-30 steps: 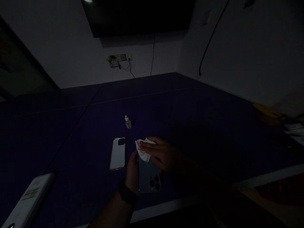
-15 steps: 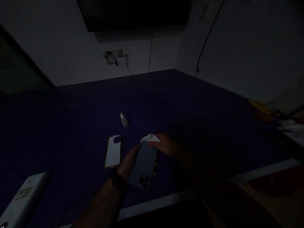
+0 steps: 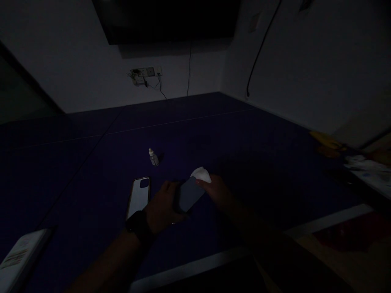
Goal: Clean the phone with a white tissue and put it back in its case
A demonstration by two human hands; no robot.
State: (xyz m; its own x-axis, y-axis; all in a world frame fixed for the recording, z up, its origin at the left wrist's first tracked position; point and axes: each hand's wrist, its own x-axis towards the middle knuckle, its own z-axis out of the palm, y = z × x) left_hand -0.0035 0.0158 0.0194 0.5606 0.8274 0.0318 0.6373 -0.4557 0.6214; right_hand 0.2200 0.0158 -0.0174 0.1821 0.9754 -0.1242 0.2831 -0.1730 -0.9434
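Note:
A grey-blue smartphone (image 3: 190, 195) is tilted in my left hand (image 3: 163, 206), whose fingers wrap over its near end and hide the camera lenses. At the phone's far end my right hand (image 3: 216, 190) pinches a white cloth (image 3: 201, 174) against the edge, thumb on the near side. Left of my hands a phone case (image 3: 139, 197) with a camera cutout lies flat, partly covered by my left wrist. Behind it stands a small clear bottle (image 3: 154, 159) with a white top.
A white box (image 3: 23, 256) lies at the front left of the dark blue surface (image 3: 195, 138). A yellow item (image 3: 326, 140) and white crumpled things (image 3: 360, 162) are at the right. Wall sockets (image 3: 146, 73) with cables and a dark screen (image 3: 171, 20) are at the back.
My left hand has shifted its grip to the phone's camera end, and the phone has turned and tilted. The cloth stays at its far end in my right hand. The view has shifted slightly.

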